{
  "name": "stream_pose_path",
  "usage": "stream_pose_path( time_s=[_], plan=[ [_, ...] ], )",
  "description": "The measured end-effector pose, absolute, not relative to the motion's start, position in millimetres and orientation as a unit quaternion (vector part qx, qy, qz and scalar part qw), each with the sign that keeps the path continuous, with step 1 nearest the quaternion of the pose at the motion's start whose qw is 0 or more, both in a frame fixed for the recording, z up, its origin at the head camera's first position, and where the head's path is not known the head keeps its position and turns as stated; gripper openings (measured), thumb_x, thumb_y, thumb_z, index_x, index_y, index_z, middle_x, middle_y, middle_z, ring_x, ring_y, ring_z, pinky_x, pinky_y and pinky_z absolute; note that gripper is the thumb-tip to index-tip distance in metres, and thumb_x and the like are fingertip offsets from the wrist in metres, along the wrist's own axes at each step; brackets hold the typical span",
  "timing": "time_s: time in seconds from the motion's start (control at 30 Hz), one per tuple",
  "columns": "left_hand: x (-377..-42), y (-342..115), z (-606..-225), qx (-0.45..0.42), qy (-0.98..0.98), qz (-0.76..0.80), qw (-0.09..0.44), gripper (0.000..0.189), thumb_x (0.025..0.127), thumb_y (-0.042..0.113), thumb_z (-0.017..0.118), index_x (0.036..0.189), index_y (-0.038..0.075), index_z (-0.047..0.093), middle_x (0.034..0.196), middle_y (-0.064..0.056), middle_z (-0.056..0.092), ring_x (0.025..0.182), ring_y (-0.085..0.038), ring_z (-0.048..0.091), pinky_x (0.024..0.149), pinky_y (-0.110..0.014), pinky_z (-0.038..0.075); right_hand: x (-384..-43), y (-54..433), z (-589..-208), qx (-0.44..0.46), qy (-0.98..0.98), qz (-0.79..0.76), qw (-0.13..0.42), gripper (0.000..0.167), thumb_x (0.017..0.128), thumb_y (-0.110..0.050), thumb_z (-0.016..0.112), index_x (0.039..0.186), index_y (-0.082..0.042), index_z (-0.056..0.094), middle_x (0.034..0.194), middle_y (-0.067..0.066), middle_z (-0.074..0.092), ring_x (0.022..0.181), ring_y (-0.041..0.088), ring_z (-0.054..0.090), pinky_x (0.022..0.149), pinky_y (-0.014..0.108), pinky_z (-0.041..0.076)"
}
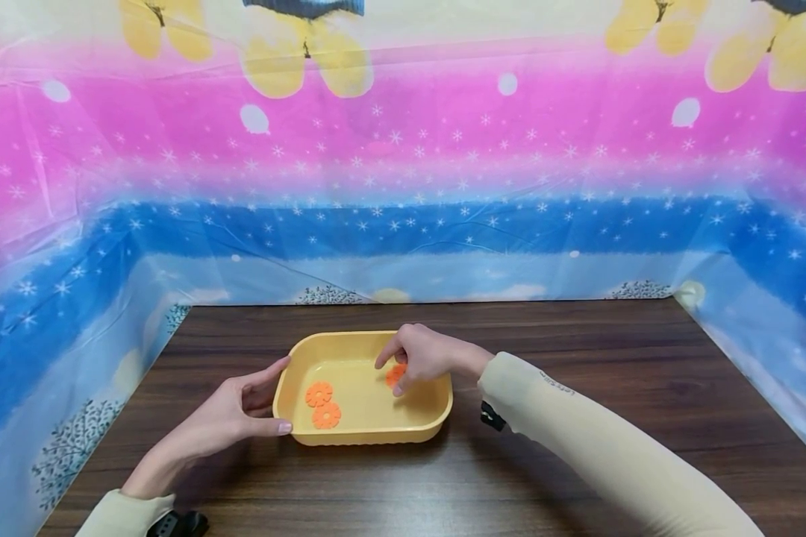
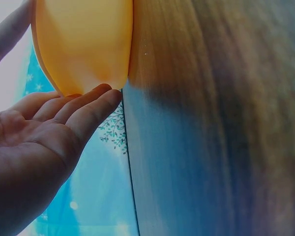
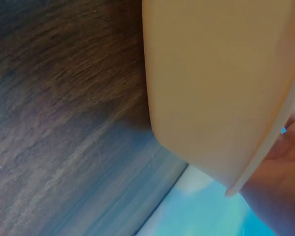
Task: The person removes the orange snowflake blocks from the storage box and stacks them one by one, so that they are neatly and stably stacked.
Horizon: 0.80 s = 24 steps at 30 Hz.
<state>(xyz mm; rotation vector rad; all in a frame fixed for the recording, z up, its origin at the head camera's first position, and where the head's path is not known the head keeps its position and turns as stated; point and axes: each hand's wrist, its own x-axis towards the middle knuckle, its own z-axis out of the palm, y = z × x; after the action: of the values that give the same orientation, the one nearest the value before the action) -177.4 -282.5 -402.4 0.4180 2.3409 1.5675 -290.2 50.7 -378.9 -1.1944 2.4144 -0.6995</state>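
Note:
A yellow tray with rounded corners stands on the table. My left hand holds its left end, thumb at the front corner and index finger at the back one. In the left wrist view the other fingers lie along the tray's outer wall. My right hand reaches into the tray's right half, index finger and thumb spread apart. Between them shows an orange notched disc, partly hidden by the hand. Two more orange notched discs, one behind the other, lie in the left part.
The dark wood-grain table reaches back to a patterned cloth, which hangs behind it and along both sides. In the right wrist view the tray's outer wall fills much of the picture.

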Motion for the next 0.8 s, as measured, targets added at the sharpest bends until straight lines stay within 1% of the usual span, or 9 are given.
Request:
stream_pose_path(
  time_s=[0.13, 0.27, 0.5, 0.63, 0.73, 0.8],
  plan=[
    [-177.5, -281.9, -402.4, 0.144, 0.812, 0.546, 0.148, 0.101, 0.088, 0.014, 0.085, 0.166, 0.003, 0.021, 0.166, -0.028, 0.027, 0.145, -0.046, 0.041, 0.103, -0.033, 0.054, -290.2, 54.1, -375.4, -0.413, 0.858, -0.249, 0.177, 0.046, 0.080, -0.011, 0.092, 0.123, -0.006, 0.078, 0.057, -0.005, 0.026, 0.056, 0.011, 0.022, 0.058, 0.025, 0.025],
    [-177.4, -282.2, -402.3, 0.140, 0.808, 0.553, 0.151, 0.102, 0.088, 0.013, 0.085, 0.166, 0.004, 0.021, 0.166, -0.029, 0.027, 0.144, -0.046, 0.042, 0.102, -0.034, 0.056, -292.0, 55.7, -374.8, -0.413, 0.860, -0.242, 0.179, 0.049, 0.079, -0.012, 0.093, 0.126, -0.006, 0.077, 0.057, -0.006, 0.029, 0.055, 0.010, 0.024, 0.058, 0.025, 0.027],
    [-177.1, -283.4, -404.0, 0.151, 0.800, 0.561, 0.152, 0.101, 0.088, 0.011, 0.084, 0.166, 0.003, 0.020, 0.166, -0.029, 0.025, 0.144, -0.047, 0.041, 0.101, -0.032, 0.056, -293.3, 48.2, -377.8, -0.414, 0.867, -0.205, 0.188, 0.048, 0.079, -0.009, 0.092, 0.124, -0.005, 0.077, 0.060, -0.003, 0.033, 0.058, 0.012, 0.031, 0.058, 0.025, 0.026],
    [-176.7, -283.6, -404.8, 0.158, 0.795, 0.566, 0.153, 0.101, 0.089, 0.010, 0.084, 0.166, 0.003, 0.019, 0.166, -0.029, 0.024, 0.144, -0.047, 0.040, 0.101, -0.031, 0.055, -292.7, 43.2, -380.0, -0.403, 0.876, -0.187, 0.190, 0.048, 0.078, -0.008, 0.093, 0.123, -0.006, 0.078, 0.065, -0.002, 0.048, 0.060, 0.011, 0.039, 0.058, 0.023, 0.032],
    [-176.5, -283.6, -404.3, 0.155, 0.797, 0.564, 0.153, 0.101, 0.089, 0.011, 0.084, 0.166, 0.003, 0.019, 0.166, -0.029, 0.024, 0.144, -0.047, 0.040, 0.101, -0.031, 0.055, -293.0, 40.0, -382.5, -0.398, 0.882, -0.174, 0.183, 0.045, 0.077, -0.005, 0.092, 0.120, -0.007, 0.080, 0.078, -0.001, 0.063, 0.066, 0.012, 0.047, 0.060, 0.023, 0.039],
    [-176.6, -283.4, -404.0, 0.154, 0.799, 0.561, 0.152, 0.101, 0.089, 0.011, 0.084, 0.166, 0.003, 0.020, 0.166, -0.028, 0.024, 0.145, -0.046, 0.039, 0.102, -0.032, 0.055, -293.2, 38.1, -384.2, -0.392, 0.888, -0.163, 0.177, 0.042, 0.077, -0.003, 0.091, 0.117, -0.008, 0.081, 0.089, 0.001, 0.069, 0.071, 0.013, 0.050, 0.063, 0.023, 0.043]
  ],
)
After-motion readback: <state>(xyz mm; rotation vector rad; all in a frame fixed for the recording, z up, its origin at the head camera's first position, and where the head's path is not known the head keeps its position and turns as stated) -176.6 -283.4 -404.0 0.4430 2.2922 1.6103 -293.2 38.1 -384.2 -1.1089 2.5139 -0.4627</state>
